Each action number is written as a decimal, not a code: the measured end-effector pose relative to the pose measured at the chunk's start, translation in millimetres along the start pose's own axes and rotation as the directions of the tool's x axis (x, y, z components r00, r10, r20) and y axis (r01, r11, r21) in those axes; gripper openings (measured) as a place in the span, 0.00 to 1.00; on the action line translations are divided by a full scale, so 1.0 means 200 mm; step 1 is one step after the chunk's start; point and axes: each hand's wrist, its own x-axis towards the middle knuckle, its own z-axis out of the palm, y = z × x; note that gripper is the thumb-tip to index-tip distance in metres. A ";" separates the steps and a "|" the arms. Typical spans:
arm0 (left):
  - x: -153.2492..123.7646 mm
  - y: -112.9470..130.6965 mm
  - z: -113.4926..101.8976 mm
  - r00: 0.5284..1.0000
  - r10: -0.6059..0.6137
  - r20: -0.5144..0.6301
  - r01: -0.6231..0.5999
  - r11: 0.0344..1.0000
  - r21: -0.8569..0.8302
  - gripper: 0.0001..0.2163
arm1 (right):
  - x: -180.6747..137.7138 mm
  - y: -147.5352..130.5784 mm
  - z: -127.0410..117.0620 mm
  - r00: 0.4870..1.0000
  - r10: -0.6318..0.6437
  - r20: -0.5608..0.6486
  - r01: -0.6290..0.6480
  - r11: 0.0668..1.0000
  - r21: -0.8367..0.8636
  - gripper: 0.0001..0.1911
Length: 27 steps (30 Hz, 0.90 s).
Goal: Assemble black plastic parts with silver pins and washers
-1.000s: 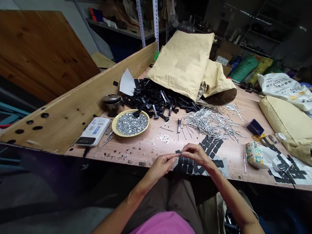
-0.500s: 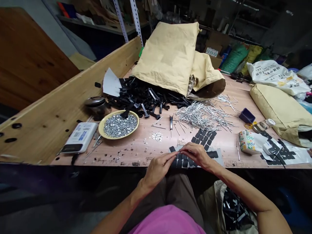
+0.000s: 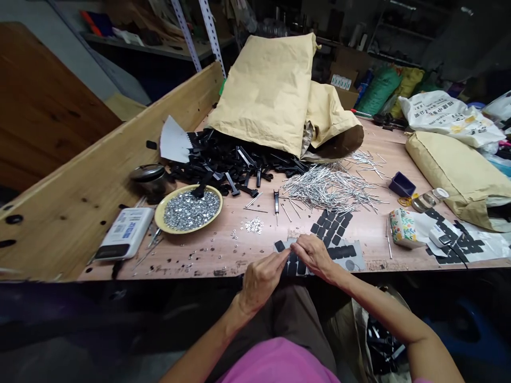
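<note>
My left hand (image 3: 260, 279) and my right hand (image 3: 314, 256) meet fingertip to fingertip over the table's front edge. Both are closed; anything pinched between them is hidden by the fingers. Beneath them lies a grey sheet of black pads (image 3: 344, 251), partly covered by my right hand. Just beyond, a black plastic piece with a thin metal pin (image 3: 277, 201) rests on the wood. To its left is a small heap of washers (image 3: 254, 225). A large pile of metal pins (image 3: 329, 186) spreads behind the sheet.
A yellow bowl (image 3: 190, 232) of washers stands at left, beside a white device (image 3: 125, 231) and a dark lidded pot (image 3: 149, 181). Black plastic parts (image 3: 223, 159) spill below a big paper sack (image 3: 263, 90). A patterned box (image 3: 402, 227) and a blue tray (image 3: 402, 184) sit at right.
My right hand's fingers have curled in more tightly against my left fingertips. The hands remain together at the same spot, while the whole view has shifted slightly.
</note>
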 end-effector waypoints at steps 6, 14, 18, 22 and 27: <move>0.06 0.09 0.05 0.944 -0.328 -0.040 0.262 0.817 -0.513 0.09 | 0.00 0.00 -0.04 0.920 0.392 -0.009 -0.380 0.897 0.225 0.31; 0.14 0.10 0.17 0.823 -0.511 0.247 0.390 0.194 -0.900 0.16 | -0.13 -0.09 0.13 0.891 0.453 -0.001 -0.282 0.556 0.782 0.15; 0.13 0.09 0.24 0.827 -0.523 0.205 0.396 0.284 -0.873 0.16 | -0.18 0.01 0.10 0.853 0.521 -0.035 -0.352 0.623 0.698 0.11; 0.13 0.06 0.27 0.821 -0.521 0.232 0.480 0.411 -0.775 0.18 | -0.22 0.24 -0.05 0.819 0.453 -0.352 -0.428 0.891 0.152 0.09; 0.11 -0.04 0.28 0.837 -0.547 -0.011 0.392 0.615 -0.684 0.27 | -0.17 0.54 -0.15 0.880 0.372 -0.295 -0.459 0.828 -0.323 0.09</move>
